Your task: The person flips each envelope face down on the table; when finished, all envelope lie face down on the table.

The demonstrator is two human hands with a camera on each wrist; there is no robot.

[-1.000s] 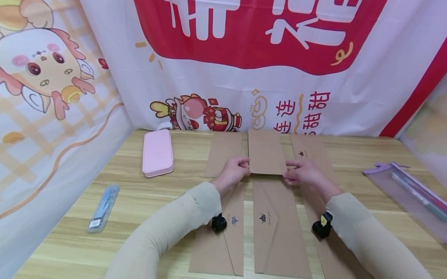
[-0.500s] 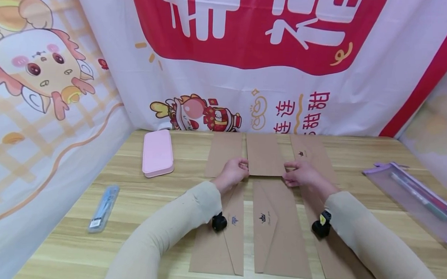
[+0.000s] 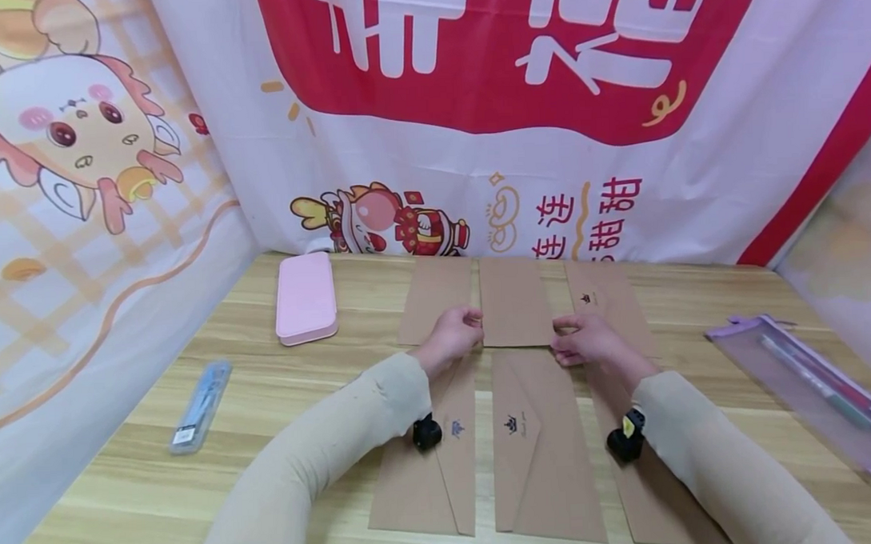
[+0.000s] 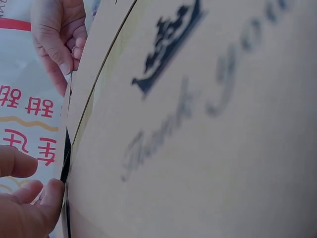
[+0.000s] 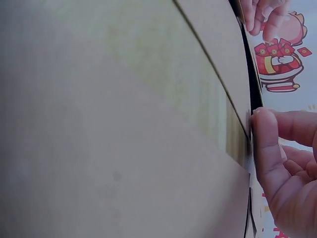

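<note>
A plain brown paper envelope [image 3: 516, 301] lies in the middle of the back row, close over the wooden table. My left hand [image 3: 455, 331] pinches its left edge near the front corner. Opposite, my right hand [image 3: 589, 340] holds the right edge, thumb and index finger at the corner. In the right wrist view the right thumb [image 5: 266, 134] meets the thin edge. A near left envelope [image 3: 422, 497], partly under the left forearm, and a near middle one [image 3: 557, 468] carry crown prints. "Thank you" lettering shows on an envelope [image 4: 198, 163] in the left wrist view.
Brown envelopes also lie at back left [image 3: 436, 296], back right [image 3: 609, 290] and near right [image 3: 645, 497]. A pink case [image 3: 307, 296] and a clear blue pack [image 3: 201, 407] stand left. A purple mesh pouch [image 3: 807, 387] lies right. A printed cloth [image 3: 402, 145] hangs behind.
The middle back envelope has come down and slightly toward the person, its front edge now lower and level. Both hands moved with it only a little.
</note>
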